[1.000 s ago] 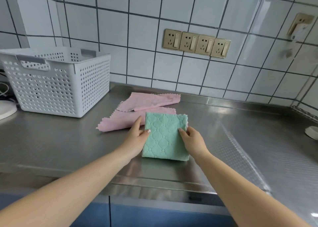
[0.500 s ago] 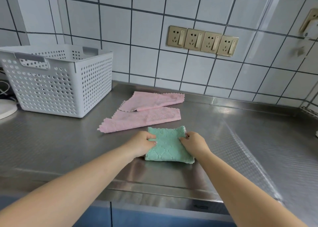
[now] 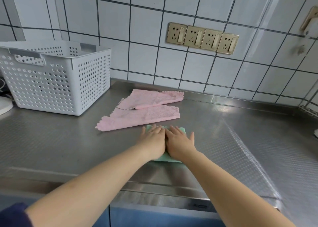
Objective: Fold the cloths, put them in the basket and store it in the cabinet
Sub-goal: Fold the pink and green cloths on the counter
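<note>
Pressing flat, left hand (image 3: 152,142) and right hand (image 3: 179,143) covered the folded green cloth (image 3: 166,158), fingers (image 3: 173,129) straight, gripping nothing. Basket (image 3: 56,82) stood well left, nearer the left hand.

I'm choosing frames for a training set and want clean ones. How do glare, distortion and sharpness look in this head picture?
Head view: wide-angle bending curves the tile lines on the wall; soft glare streaks the steel counter near the back edge; the green cloth is mostly hidden beneath the flat left hand and right hand; the pink cloths and basket look sharp.
</note>
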Action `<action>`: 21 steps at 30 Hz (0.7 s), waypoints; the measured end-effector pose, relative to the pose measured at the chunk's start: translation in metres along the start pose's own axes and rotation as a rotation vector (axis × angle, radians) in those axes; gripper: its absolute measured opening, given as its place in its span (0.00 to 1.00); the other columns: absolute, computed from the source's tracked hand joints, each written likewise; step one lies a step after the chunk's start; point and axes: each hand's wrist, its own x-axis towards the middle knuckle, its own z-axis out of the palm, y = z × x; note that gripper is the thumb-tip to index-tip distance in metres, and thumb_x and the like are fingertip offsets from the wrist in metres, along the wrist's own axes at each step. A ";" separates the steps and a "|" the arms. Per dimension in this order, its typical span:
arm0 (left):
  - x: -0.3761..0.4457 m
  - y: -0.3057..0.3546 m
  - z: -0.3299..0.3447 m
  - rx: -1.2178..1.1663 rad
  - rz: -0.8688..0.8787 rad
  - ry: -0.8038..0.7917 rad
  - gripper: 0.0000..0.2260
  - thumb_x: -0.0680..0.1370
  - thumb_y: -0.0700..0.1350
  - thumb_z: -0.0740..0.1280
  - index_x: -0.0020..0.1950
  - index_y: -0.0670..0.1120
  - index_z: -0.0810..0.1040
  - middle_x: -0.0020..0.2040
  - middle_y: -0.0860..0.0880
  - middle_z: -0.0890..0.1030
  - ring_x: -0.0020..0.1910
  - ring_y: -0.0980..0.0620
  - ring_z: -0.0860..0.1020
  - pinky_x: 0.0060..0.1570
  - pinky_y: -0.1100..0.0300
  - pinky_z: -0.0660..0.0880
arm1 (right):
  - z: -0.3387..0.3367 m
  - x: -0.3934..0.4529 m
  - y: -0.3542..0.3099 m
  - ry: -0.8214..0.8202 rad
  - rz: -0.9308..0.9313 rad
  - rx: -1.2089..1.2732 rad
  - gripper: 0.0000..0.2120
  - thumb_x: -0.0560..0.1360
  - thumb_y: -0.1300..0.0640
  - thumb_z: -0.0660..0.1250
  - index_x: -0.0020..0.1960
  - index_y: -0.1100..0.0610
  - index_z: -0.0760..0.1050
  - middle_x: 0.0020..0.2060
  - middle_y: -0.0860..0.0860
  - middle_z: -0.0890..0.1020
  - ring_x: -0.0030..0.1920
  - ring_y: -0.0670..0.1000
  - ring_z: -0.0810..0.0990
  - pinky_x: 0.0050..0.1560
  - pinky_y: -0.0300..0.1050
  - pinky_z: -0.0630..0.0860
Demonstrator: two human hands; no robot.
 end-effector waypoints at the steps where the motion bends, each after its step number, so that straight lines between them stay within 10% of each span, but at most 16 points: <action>1: -0.001 -0.001 0.004 -0.014 -0.022 -0.049 0.25 0.81 0.43 0.48 0.77 0.43 0.48 0.78 0.48 0.47 0.77 0.50 0.45 0.74 0.44 0.43 | 0.003 -0.001 0.002 -0.036 0.007 -0.004 0.21 0.81 0.52 0.46 0.73 0.48 0.57 0.76 0.47 0.55 0.76 0.48 0.49 0.68 0.71 0.42; 12: -0.007 -0.022 0.004 -0.021 -0.091 -0.104 0.27 0.81 0.53 0.46 0.77 0.44 0.43 0.78 0.48 0.41 0.77 0.52 0.41 0.74 0.45 0.38 | 0.003 -0.010 0.028 -0.114 0.151 0.029 0.30 0.77 0.34 0.43 0.76 0.45 0.47 0.77 0.49 0.48 0.76 0.51 0.45 0.70 0.69 0.41; 21: -0.031 -0.036 0.000 -0.127 -0.081 0.000 0.23 0.82 0.54 0.51 0.76 0.48 0.56 0.76 0.48 0.60 0.76 0.46 0.53 0.73 0.43 0.44 | -0.007 -0.040 0.042 0.054 0.155 0.218 0.22 0.78 0.44 0.58 0.71 0.47 0.65 0.63 0.50 0.76 0.66 0.55 0.71 0.69 0.53 0.62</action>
